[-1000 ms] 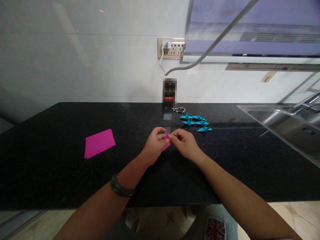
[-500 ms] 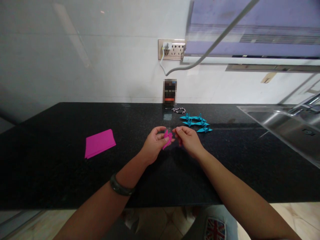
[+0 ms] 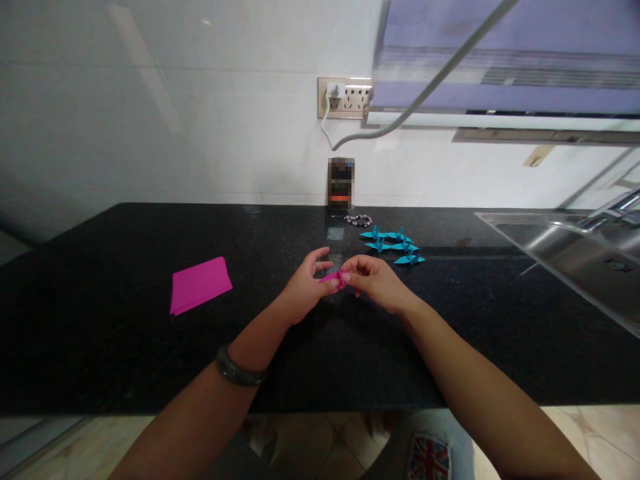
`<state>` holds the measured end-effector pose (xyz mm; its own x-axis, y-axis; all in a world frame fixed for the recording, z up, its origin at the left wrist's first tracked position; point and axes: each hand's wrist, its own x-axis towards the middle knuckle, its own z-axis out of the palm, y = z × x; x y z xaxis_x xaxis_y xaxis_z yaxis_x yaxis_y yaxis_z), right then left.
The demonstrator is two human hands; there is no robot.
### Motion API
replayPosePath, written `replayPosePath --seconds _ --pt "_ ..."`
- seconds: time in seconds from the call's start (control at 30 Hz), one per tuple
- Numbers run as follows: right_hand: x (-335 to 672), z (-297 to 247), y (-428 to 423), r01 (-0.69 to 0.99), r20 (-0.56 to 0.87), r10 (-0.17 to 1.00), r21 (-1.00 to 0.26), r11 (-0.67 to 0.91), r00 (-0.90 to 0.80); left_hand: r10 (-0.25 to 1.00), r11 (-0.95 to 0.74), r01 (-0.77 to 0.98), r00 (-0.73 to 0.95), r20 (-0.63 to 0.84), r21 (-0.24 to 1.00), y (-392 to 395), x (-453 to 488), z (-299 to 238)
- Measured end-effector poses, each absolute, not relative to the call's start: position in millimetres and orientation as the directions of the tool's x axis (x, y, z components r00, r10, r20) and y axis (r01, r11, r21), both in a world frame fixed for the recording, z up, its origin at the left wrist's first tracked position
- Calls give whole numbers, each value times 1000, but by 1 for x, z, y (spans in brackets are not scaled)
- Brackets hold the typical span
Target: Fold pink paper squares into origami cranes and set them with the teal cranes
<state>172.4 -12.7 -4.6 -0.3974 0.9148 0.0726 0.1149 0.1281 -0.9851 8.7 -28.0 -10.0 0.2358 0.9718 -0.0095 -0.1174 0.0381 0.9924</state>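
Between both hands is a small pink folded paper piece, partly covered by the fingers. My left hand pinches its left part with the thumb, while other fingers stretch out beyond it. With thumb and fingertips, my right hand grips the right part. Both hands are above the black counter. Several blue paper cranes stand in a cluster just beyond my right hand. To the left lies a stack of pink paper sheets.
A beaded bracelet lies near the wall behind the cranes. Against the wall leans a phone-like object, its face blurred. At right is a steel sink with a faucet. A grey cable hangs near the wall socket.
My right hand has come in from the right and taken hold of the pink folded paper. That paper has turned from upright to lying more sideways between the hands.
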Motion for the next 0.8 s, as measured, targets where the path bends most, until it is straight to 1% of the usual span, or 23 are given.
replayPosePath --seconds 0.07,0.17,0.27,0.37,0.47,0.53,0.63,0.7,0.8 --pt "172 -4 -12 69 89 916 -990 126 -390 971 68 -34 231 -58 997 -27 8 -10" --pt "172 -4 -12 28 93 921 -993 112 -379 950 67 112 297 -98 991 -27 5 -8" --pt "171 -4 -13 4 69 920 -997 77 -386 905 53 139 413 -107 989 -27 1 -6" --pt "172 -3 -14 -17 38 906 -999 34 -421 872 64 111 478 -110 992 -28 -1 -6" --pt "173 -1 -16 -43 5 880 -999 -18 -476 874 85 32 478 -90 996 -27 -2 -7" --pt "174 0 -19 -55 -40 837 -995 -83 -546 869 110 -36 488 -78 993 -28 -3 -6" --pt "175 1 -23 -79 -101 736 -976 -205 -669 845 172 -112 528 -88 979 -29 -3 -4" --pt "175 0 -26 -135 -80 697 -959 -248 -712 820 223 -158 565 -97 962 -31 -3 -2" --pt "171 -2 -28 -232 -15 685 -935 -267 -728 791 290 -242 605 -90 926 -32 -2 -1"
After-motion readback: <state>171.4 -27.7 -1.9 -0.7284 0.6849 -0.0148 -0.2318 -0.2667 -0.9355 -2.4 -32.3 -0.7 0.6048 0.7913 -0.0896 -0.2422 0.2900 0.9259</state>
